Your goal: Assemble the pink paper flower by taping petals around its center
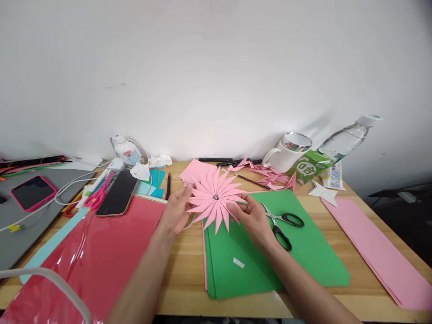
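We had the pink pinwheel-like paper star (216,186) in the middle of the frame, spread between our two hands. Our left hand (177,209) pinched it at its left edge, the thumb along the outer points; our right hand (251,220) pinched it at the lower right, its thumb laid over the points. Each grip was narrow, closed on thin paper, though we could not tell how the fingers sat underneath. The star had no long axis to speak of: its points fanned out all round a small hole, and that hole lay nearer our right thumb than our left. The star's lower part overlapped, in our view, the upper left corner of the green paper stack (251,279), while the black-handled scissors (275,218) lay open on that stack, just right of our right hand, with no hand on them.
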`<action>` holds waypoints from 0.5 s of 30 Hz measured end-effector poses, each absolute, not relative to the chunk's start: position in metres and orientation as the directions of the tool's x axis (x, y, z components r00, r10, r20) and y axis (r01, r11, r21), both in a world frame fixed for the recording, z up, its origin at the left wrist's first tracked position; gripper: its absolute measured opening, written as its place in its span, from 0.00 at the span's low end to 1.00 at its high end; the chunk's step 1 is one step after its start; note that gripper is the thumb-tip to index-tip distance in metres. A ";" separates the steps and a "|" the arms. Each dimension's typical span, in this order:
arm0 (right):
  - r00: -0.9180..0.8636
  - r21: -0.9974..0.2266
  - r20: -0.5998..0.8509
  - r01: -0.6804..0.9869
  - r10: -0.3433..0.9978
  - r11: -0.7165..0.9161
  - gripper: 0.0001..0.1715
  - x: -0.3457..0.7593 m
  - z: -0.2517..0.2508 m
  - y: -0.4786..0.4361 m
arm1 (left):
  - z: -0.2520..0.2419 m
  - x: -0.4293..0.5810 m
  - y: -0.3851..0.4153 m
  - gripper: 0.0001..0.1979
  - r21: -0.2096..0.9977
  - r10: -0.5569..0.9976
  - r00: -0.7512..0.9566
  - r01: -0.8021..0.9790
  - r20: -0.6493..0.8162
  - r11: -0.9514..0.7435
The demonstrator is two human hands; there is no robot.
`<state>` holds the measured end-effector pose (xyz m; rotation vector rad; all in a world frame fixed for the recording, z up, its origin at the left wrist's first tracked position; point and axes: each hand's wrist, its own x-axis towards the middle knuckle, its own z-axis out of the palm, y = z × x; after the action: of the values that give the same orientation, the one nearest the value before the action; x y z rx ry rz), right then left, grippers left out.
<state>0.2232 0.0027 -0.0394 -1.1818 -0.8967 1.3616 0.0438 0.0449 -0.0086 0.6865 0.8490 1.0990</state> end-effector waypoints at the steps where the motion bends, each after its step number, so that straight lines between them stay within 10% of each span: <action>1: 0.071 -0.961 -0.157 -0.240 0.985 -0.136 0.26 0.224 -0.040 0.003 | -0.008 0.042 0.046 0.18 0.822 0.945 0.219 -0.471 -0.243 0.321; 15: 0.188 -0.937 -0.156 -0.338 0.970 -0.085 0.19 0.225 -0.047 0.005 | -0.024 0.048 0.041 0.14 0.880 0.917 0.272 -0.297 -0.293 0.369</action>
<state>0.2255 0.0051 -0.0472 -1.1393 -0.7488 1.2770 0.0481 0.0412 -0.0236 0.8076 0.9441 0.9489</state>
